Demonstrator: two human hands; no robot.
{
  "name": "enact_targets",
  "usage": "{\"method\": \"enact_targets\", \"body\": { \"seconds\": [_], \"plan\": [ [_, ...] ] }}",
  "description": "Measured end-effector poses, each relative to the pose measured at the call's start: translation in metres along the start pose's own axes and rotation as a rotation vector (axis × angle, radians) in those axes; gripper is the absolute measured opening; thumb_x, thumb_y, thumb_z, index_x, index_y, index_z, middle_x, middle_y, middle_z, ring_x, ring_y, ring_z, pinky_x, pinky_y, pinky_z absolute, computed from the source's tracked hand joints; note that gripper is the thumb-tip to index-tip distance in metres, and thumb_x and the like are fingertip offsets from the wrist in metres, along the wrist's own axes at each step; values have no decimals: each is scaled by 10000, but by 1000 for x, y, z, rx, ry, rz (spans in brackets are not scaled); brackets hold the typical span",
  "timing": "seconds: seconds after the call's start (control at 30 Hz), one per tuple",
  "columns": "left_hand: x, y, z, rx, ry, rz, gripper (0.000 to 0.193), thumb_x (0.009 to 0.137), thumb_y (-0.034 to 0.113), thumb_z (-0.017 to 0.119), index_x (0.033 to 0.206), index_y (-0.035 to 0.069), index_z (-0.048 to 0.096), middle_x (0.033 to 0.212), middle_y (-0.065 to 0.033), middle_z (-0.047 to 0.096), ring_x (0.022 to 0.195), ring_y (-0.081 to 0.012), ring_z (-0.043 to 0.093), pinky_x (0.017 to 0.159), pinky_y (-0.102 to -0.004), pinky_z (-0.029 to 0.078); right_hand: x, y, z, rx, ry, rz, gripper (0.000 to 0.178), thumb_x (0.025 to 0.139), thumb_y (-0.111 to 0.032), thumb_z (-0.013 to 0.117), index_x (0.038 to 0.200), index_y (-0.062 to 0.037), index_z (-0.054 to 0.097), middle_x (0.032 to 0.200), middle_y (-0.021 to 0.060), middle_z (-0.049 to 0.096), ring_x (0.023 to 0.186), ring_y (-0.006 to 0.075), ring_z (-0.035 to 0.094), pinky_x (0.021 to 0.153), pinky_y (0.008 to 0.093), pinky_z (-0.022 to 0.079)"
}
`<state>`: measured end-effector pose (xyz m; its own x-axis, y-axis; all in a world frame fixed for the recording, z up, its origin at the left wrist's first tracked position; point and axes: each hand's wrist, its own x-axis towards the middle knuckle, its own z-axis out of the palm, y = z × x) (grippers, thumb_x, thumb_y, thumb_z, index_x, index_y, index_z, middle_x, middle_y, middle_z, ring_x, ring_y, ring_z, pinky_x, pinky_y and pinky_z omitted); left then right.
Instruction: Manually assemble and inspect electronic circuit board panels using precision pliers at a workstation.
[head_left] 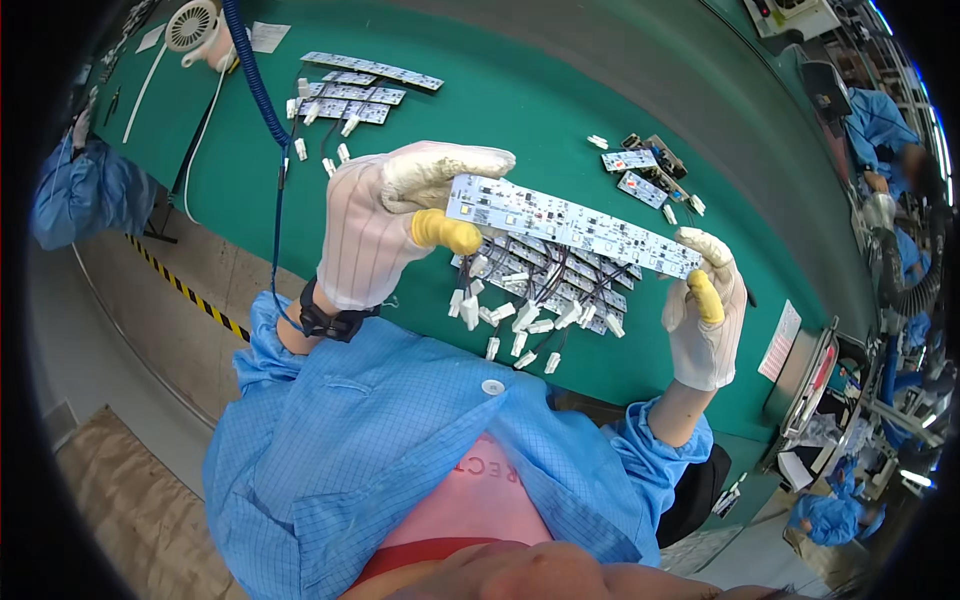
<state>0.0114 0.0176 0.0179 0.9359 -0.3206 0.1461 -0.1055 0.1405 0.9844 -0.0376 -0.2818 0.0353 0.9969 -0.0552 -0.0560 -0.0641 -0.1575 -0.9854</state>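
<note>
Green bench (520, 110), open beyond circuit board (572, 227), left grip (375, 215), right grip (704, 325), both clamped at its ends

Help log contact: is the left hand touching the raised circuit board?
Touching: the head view shows the left hand pinching the circuit board, thumb overlapping its left end.

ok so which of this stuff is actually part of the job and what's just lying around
Likely part of the job:
circuit board, held near its ends by left hand and right hand
pile of wired boards
boards at upper left

Seemingly just lying about:
small fan
white paper beside the fan
sheet with red print at right
</note>
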Motion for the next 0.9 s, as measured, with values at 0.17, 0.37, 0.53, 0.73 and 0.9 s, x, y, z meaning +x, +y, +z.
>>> {"method": "enact_targets", "body": {
  "seconds": [0.17, 0.37, 0.53, 0.73, 0.9],
  "plan": [
    [4, 3, 1, -12, 86, -56, 571, 750, 321, 740, 1132, -77, 593, 1104, -171, 639, 962, -208, 641, 825, -299, 541, -2, -2, 7, 131, -6, 7, 422, 885, -275, 628, 1158, 32, 535, 647, -6, 538, 466, 36, 424, 441, 177, 287],
    [1, -3, 1, -97, 70, -16, 487, 770, 226, 727, 1143, -59, 597, 1052, -152, 663, 940, -182, 645, 796, -272, 543, 0, 1, 1, 180, -31, 32, 439, 867, -253, 666, 1173, 28, 523, 752, -7, 567, 488, 26, 415, 435, 171, 278],
    [4, -8, 3, -51, 78, 41, 418, 781, 142, 713, 1149, -30, 611, 1029, -120, 679, 905, -144, 644, 802, -248, 521, -6, -1, 1, 128, 3, 33, 460, 854, -269, 681, 1168, 30, 528, 803, 7, 577, 507, 40, 429, 457, 170, 298],
    [19, -18, -5, 418, 229, -5, 325, 855, 43, 588, 1178, 41, 624, 992, -77, 699, 810, -73, 607, 692, -211, 462, -15, -17, 9, 136, -146, 24, 484, 847, -248, 641, 1213, 46, 524, 703, 41, 585, 522, 74, 491, 529, 197, 354],
    [22, -25, -8, 259, 249, -111, 348, 902, 191, 602, 1197, 6, 601, 1025, -98, 689, 880, -87, 603, 751, -200, 456, -16, -19, 17, 219, -178, 31, 490, 850, -246, 646, 1206, 65, 518, 713, 72, 604, 506, 77, 502, 499, 204, 372]
  ]
}}
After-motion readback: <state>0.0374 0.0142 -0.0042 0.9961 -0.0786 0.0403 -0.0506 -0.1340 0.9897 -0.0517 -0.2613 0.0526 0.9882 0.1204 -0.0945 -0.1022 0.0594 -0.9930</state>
